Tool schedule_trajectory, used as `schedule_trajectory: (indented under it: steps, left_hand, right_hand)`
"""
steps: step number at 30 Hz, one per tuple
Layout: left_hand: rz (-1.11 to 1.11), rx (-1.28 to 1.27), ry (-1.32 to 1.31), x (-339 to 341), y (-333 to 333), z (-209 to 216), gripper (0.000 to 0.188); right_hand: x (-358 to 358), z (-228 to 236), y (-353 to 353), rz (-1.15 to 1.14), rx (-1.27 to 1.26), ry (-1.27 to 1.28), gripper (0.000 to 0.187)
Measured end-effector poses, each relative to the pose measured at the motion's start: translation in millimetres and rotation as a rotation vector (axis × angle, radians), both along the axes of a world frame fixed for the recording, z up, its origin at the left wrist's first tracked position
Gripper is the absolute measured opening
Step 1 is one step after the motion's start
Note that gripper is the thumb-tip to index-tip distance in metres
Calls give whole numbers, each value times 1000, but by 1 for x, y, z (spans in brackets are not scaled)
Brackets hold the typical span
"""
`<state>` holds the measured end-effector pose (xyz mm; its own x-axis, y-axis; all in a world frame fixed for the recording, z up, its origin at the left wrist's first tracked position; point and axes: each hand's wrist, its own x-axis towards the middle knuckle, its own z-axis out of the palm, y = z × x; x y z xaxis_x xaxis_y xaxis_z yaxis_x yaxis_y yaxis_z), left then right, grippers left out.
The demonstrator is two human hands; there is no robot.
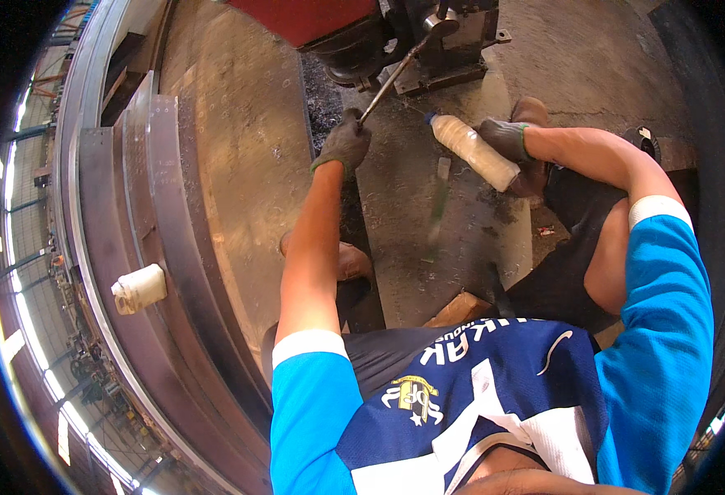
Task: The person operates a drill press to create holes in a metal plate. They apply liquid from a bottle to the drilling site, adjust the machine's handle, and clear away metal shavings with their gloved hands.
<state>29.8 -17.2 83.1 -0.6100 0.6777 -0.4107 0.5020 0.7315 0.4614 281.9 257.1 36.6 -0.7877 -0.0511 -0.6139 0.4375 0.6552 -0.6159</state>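
My gloved left hand [346,143] is closed around the lower end of a metal lever [397,77]. The lever's upper end meets the round hub [441,21] of a dark metal machine [449,54]. In my gloved right hand [503,139] is a whitish plastic bottle [471,147], tilted, its blue cap end [430,119] toward the machine's base. What the bottle contains is cloudy and pale. The fingers on its far side are partly hidden by the bottle.
A red housing [296,18] is at the top, beside the machine. Dark shavings [323,99] lie along a strip left of the metal plate [403,239]. A white plastic container [139,289] stands on the steel beams [160,231] at left. A wooden block [459,308] lies near my body.
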Motion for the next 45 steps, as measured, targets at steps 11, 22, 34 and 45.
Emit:
schedule_trajectory:
  steps: [11,22,34,45]
  left_hand:
    - [-10,31,62,-2,-3,-15,48]
    - [-3,61,47,-4,-3,-25,49]
    - [18,-36,-34,4,-2,1,51]
    - [-12,15,22,4,-5,-9,55]
  right_hand:
    - [-4,13,-2,46,67,-155,40]
    - [-3,22,-9,-65,20,-104,40]
    - [-2,30,-12,-17,-31,65,32]
    - [-15,101,-46,-404,-237,-222,68]
